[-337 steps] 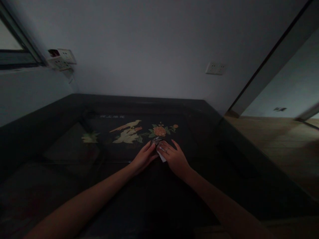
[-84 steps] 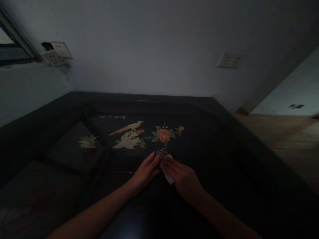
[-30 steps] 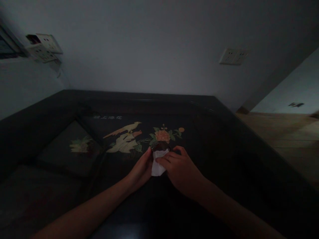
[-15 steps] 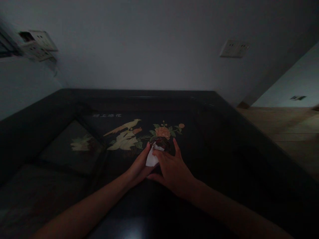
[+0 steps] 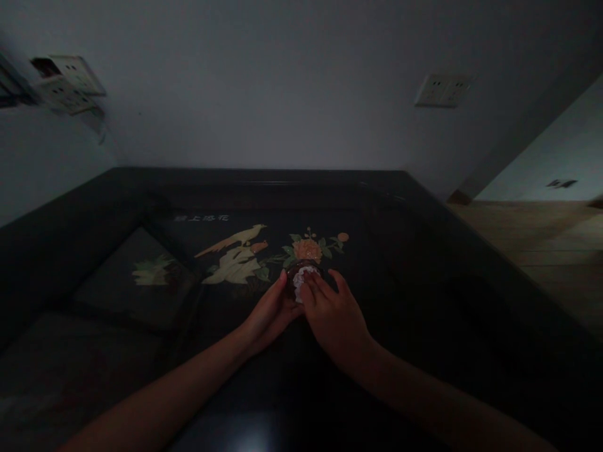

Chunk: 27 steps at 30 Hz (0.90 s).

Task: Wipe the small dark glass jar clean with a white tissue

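A small round dark glassy container (image 5: 298,271) stands on a black lacquered table (image 5: 414,263), just below a painted orange flower (image 5: 307,250). My left hand (image 5: 269,311) curls around its left side, fingers closed on it. My right hand (image 5: 333,314) presses a white tissue (image 5: 300,280) into the container's top with its fingertips. The room is dim and most of the container is hidden by my hands.
The tabletop carries an inlaid bird and flower picture (image 5: 238,251) with small white characters (image 5: 201,218). A wall socket (image 5: 443,90) is at the back right and more sockets (image 5: 66,81) at the left. Wooden floor (image 5: 541,242) lies right of the table.
The tissue, which hung out loose beside the container a second ago, is now bunched into its top under my right fingertips. My left hand stays on the container.
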Motion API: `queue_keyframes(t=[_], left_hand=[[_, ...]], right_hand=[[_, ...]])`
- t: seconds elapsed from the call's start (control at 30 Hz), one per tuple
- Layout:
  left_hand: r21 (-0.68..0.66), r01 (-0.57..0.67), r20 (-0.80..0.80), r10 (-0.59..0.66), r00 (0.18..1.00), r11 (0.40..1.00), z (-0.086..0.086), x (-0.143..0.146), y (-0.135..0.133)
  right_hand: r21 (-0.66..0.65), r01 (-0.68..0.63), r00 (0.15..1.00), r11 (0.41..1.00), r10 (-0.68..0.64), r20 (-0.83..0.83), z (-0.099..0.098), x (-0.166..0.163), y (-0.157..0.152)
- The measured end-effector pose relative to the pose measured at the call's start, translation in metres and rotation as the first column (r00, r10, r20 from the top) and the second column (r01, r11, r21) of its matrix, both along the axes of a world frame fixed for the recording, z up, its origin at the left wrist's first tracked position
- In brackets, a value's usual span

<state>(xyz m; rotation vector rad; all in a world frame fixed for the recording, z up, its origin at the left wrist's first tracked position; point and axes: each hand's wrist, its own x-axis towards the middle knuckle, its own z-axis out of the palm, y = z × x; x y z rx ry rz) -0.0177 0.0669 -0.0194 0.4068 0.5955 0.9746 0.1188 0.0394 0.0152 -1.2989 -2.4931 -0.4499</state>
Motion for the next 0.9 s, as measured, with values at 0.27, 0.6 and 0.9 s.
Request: queue_keyframes(t=[0.27,0.6,0.9], left_hand=[[0.042,-0.001,-0.021,0.002,1.000,0.999,0.001,0.001,-0.002],[0.051,0.043,-0.029,-0.042,0.999,0.998,-0.001,0.000,-0.002],[0.000,0.018,-0.030,-0.018,0.999,1.000,0.002,0.001,-0.001]], right_hand=[[0.033,-0.058,0.997,0.998,0.057,0.043,0.002,-0.002,-0.004],[-0.288,-0.088,0.983,0.954,0.037,-0.177,0.013,-0.002,-0.002],[-0.032,-0.096,0.995,0.995,0.096,-0.002,-0.002,-0.002,-0.002]])
